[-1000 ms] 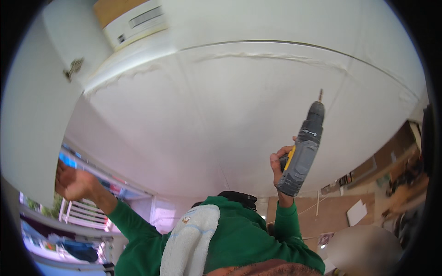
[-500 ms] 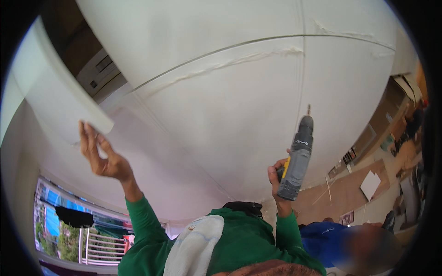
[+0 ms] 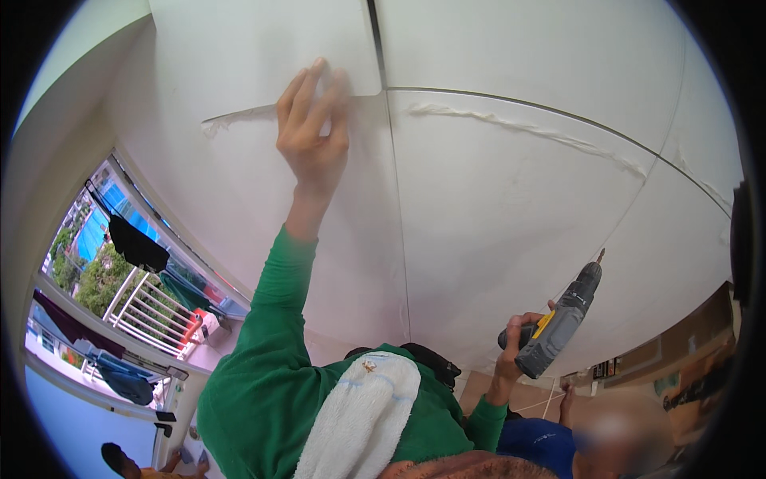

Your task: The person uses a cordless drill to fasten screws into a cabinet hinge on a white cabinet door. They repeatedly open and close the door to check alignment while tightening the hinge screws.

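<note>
My left hand (image 3: 313,132) is raised, its fingers stretched out and a little apart on a white cabinet door (image 3: 239,56), close to the door's lower corner. The door lies nearly flush with the white panels around it, a dark gap showing along its right edge. Down at the right, my right hand (image 3: 517,351) grips a grey and black cordless drill (image 3: 558,326) with a yellow part. The drill's bit points up and to the right, in front of a white lower panel (image 3: 495,215).
A rough whitish strip (image 3: 527,132) runs under the seam of the neighbouring panel. At left, a window (image 3: 152,295) has hanging cloths and a white railing outside. A person in blue (image 3: 538,447) is below right; another person (image 3: 132,463) shows at lower left.
The cabinet door has swung from standing open to almost flush. My left hand has moved up and right onto it. The drill has shifted right and lower in view, tilting rightward, as the view turned.
</note>
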Available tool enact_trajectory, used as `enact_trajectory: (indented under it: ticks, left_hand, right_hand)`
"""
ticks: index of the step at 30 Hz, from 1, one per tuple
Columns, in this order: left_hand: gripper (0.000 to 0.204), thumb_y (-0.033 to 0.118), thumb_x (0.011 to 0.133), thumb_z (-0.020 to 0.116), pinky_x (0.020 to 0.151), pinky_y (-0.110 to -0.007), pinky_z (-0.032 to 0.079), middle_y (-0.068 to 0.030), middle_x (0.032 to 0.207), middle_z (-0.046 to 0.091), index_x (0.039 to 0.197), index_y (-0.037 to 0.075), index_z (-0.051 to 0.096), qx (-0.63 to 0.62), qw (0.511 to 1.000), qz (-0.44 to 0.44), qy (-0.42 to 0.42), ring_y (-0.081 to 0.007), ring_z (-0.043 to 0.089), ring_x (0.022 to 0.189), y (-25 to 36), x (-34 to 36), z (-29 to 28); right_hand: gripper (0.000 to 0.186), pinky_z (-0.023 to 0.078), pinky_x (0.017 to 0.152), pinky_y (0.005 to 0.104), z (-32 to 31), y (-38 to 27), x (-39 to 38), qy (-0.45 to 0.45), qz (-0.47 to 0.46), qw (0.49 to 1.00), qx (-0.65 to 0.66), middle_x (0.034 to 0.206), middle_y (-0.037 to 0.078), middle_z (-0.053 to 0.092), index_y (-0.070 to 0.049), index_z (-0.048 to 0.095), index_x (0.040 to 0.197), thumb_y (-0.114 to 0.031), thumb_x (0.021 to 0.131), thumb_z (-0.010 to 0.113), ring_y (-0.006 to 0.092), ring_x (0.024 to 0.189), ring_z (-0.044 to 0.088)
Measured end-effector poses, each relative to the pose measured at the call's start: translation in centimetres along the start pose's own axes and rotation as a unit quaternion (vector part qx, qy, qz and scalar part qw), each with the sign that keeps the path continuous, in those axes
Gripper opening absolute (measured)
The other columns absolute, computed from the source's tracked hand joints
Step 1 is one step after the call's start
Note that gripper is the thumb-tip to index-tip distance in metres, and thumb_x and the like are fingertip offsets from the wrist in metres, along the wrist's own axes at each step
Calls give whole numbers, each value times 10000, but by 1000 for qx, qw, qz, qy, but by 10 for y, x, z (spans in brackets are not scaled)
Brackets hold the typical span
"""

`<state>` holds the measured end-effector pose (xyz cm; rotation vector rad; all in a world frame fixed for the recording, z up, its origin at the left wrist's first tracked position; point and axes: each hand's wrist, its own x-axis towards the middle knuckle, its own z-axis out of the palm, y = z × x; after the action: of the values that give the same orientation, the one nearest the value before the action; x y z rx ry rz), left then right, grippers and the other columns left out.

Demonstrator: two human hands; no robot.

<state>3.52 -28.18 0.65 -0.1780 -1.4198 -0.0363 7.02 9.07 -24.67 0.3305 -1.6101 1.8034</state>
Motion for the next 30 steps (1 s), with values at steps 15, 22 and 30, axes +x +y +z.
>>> enact_trajectory:
  ticks: [15, 22, 30]
  left_hand:
    - [344, 40, 966, 744, 1134, -420, 507, -33, 1386, 776, 1275, 156, 840, 23, 999, 8, -35, -258, 659, 1308, 15, 12, 8]
    - [442, 55, 1046, 639, 1310, -528, 328, -101, 1575, 647, 1479, 114, 704, -27, 999, 14, -28, -334, 499, 1558, 43, 82, -3]
    - [627, 304, 1139, 552, 1375, -533, 177, -67, 1791, 369, 1719, 133, 386, -1, 993, 98, -63, -307, 266, 1679, 58, 197, 43]
  right_hand:
    - [525, 440, 592, 239, -5, -26, 5, -80, 44, 994, 64, 1040, 11, 603, -25, 529, 1416, 52, 933, 720, 63, 660, 501]
    - [506, 491, 629, 279, -23, -15, 12, -92, -53, 994, -36, 890, 2, 627, -3, 603, 1298, 14, 851, 840, 103, 684, 579]
    - [329, 513, 643, 319, -44, -34, 16, -123, 115, 982, -89, 729, 15, 624, -22, 666, 1063, -91, 816, 872, 132, 632, 590]
